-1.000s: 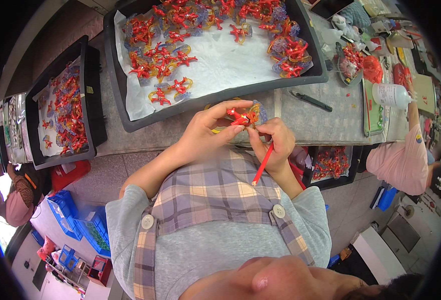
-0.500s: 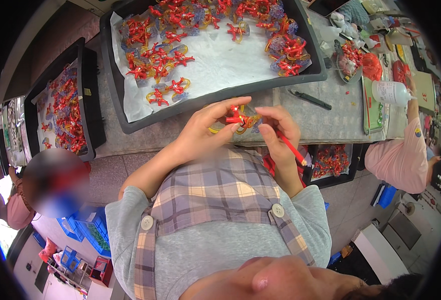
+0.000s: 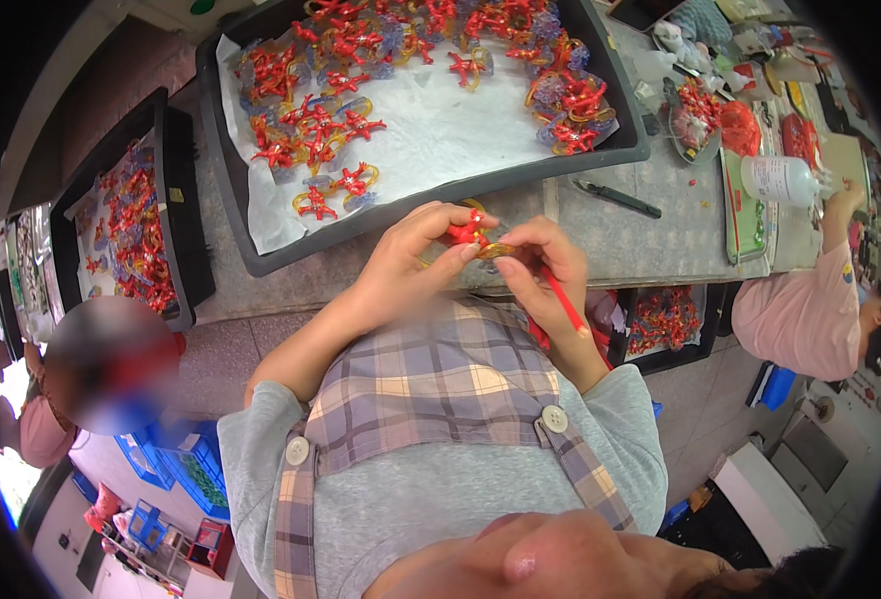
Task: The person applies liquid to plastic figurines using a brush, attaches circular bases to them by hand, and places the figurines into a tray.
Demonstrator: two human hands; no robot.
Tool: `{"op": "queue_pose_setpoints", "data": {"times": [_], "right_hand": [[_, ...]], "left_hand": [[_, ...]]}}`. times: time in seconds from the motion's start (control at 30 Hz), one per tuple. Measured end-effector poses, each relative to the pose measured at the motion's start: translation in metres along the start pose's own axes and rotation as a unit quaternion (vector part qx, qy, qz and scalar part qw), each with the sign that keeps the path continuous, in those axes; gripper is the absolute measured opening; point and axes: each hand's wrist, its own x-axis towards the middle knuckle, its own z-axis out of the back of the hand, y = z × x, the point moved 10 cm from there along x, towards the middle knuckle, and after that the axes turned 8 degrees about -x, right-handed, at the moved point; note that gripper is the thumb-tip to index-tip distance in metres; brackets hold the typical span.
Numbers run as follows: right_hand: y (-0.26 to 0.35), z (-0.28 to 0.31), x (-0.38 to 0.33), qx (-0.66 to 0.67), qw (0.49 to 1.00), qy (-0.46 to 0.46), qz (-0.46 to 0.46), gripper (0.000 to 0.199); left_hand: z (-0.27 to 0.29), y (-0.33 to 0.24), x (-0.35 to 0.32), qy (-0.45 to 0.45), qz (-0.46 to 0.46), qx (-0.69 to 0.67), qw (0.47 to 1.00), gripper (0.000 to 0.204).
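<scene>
My left hand (image 3: 397,262) pinches a small toy piece (image 3: 467,232) with a bright red, star-shaped figure and a translucent yellow loop. My right hand (image 3: 550,272) closes on the loop side of the same piece. A thin red stick (image 3: 565,301), like a brush handle, is also tucked in the right hand, its pale end pointing down towards my body. Its other end is hidden by the fingers. Just beyond my hands stands a large dark tray (image 3: 431,193) lined with white paper, holding several similar red, yellow and bluish pieces (image 3: 321,130).
A second dark tray (image 3: 176,200) of such pieces stands at left; another (image 3: 668,319) sits below the table edge at right. A black pen-like tool (image 3: 617,198) lies on the grey table, near a white bottle (image 3: 782,182) and red bag (image 3: 740,128). A co-worker's pink sleeve (image 3: 800,309) shows far right.
Both hands have shifted slightly, and the toy piece is turned so its yellow loop faces my right fingers. My right hand and the red stick have moved a little left.
</scene>
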Motion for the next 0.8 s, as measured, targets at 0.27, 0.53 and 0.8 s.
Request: {"op": "queue_pose_setpoints", "data": {"times": [0.27,0.53,0.8], "right_hand": [[0.009,-0.016,0.006,-0.074,0.997,0.024,0.025,0.018],[0.014,0.043,-0.005,-0.058,0.996,-0.052,0.040,0.015],[-0.041,0.194,-0.079,-0.022,0.900,-0.434,-0.043,0.008]], "left_hand": [[0.012,0.006,-0.004,-0.046,0.017,-0.026,0.998,0.008],[-0.011,-0.005,0.009,-0.010,-0.071,-0.013,0.997,0.048],[-0.038,0.012,0.021,0.063,0.004,0.065,0.996,0.026]]}}
